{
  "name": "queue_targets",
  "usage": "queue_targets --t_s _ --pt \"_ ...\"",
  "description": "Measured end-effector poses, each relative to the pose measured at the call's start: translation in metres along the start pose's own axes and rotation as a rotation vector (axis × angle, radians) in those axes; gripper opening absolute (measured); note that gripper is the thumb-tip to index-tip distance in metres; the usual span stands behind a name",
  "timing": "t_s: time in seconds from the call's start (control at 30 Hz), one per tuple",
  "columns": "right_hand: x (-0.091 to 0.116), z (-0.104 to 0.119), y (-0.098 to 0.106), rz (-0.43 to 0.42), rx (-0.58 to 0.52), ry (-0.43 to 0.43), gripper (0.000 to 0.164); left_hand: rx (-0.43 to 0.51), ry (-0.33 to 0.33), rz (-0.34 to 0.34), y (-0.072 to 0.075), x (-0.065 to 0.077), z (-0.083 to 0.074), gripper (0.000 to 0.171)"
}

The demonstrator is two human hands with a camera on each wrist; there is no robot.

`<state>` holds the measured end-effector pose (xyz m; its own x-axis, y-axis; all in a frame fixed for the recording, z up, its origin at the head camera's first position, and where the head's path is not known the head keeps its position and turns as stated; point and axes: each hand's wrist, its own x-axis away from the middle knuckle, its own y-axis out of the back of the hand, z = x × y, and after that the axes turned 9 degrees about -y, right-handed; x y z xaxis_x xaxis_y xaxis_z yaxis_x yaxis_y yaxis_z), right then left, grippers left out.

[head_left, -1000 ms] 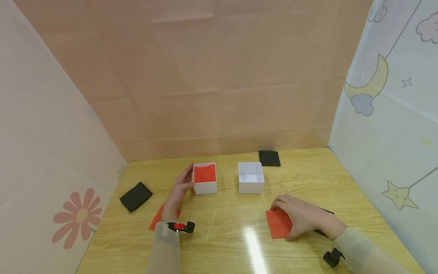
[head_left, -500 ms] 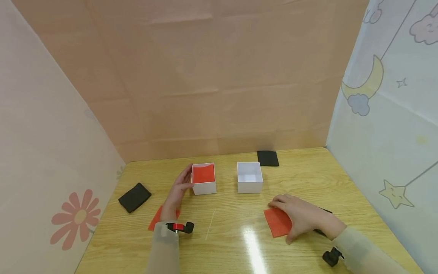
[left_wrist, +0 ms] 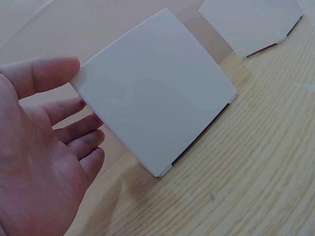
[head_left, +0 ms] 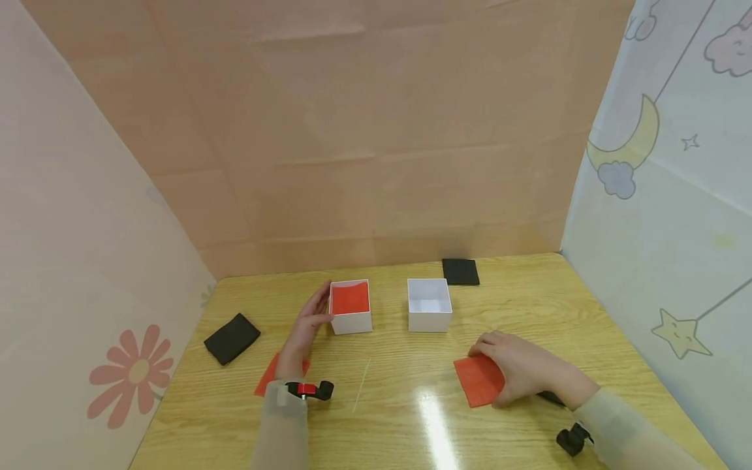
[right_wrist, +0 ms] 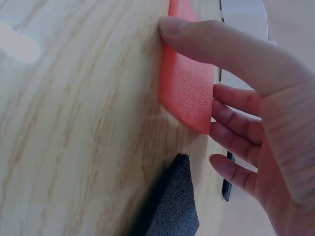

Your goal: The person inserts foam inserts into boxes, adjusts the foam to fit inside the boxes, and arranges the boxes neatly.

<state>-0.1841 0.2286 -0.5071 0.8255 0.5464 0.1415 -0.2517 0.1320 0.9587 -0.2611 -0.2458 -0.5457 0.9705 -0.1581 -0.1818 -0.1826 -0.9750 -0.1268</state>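
Two white open-topped boxes stand near the back of the table. My left hand (head_left: pixel 304 329) holds the left white box (head_left: pixel 352 323) at its left side, thumb at the front corner and fingers along the side wall; red material (head_left: pixel 350 299) lies inside it. The right white box (head_left: pixel 431 321) shows only its bare inside. My right hand (head_left: pixel 517 369) grips a square red pad (right_wrist: pixel 192 88) on the table, thumb on the near edge and fingers on the far edge. A dark textured pad (right_wrist: pixel 172 211) lies beside it, partly hidden under the hand in the head view.
A black pad (head_left: pixel 232 339) lies at the left, and another black pad (head_left: pixel 461 271) behind the right box. A red pad (head_left: pixel 267 377) is partly covered by the left wrist. Sheets hang behind and on both sides of the table (head_left: pixel 388 424).
My right hand's fingers have shifted slightly onto the red pad's far edge, and the thumb has drawn in to its near edge. The left hand keeps its place on the box.
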Motion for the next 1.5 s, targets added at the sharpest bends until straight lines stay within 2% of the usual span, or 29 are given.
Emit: queue_targets --t_s 0.27,0.47,0.73,0.97,1.27,1.4,1.5 --pt "0.0 -0.001 -0.001 -0.024 0.035 0.028 0.082 0.002 -0.006 0.006 0.001 0.0 0.001 0.076" --pt "0.0 0.0 0.002 -0.033 0.027 0.034 0.078 0.009 -0.007 0.01 0.001 -0.001 0.001 0.077" --pt "0.0 0.002 0.006 -0.086 0.08 0.052 0.072 0.003 -0.015 0.013 0.0 0.0 -0.001 0.077" --pt "-0.001 0.005 0.007 -0.048 0.12 0.035 0.074 0.011 -0.003 0.015 0.001 0.001 -0.001 0.078" --pt "-0.001 -0.001 0.004 -0.039 0.059 0.015 0.081 0.006 0.006 0.021 0.002 0.0 0.0 0.079" --pt "-0.002 -0.001 0.008 -0.033 0.016 0.02 0.089 0.005 0.006 0.018 0.002 0.0 0.0 0.078" --pt "-0.002 0.003 0.012 -0.043 -0.023 0.031 0.089 0.007 0.001 0.018 0.002 -0.001 0.001 0.077"
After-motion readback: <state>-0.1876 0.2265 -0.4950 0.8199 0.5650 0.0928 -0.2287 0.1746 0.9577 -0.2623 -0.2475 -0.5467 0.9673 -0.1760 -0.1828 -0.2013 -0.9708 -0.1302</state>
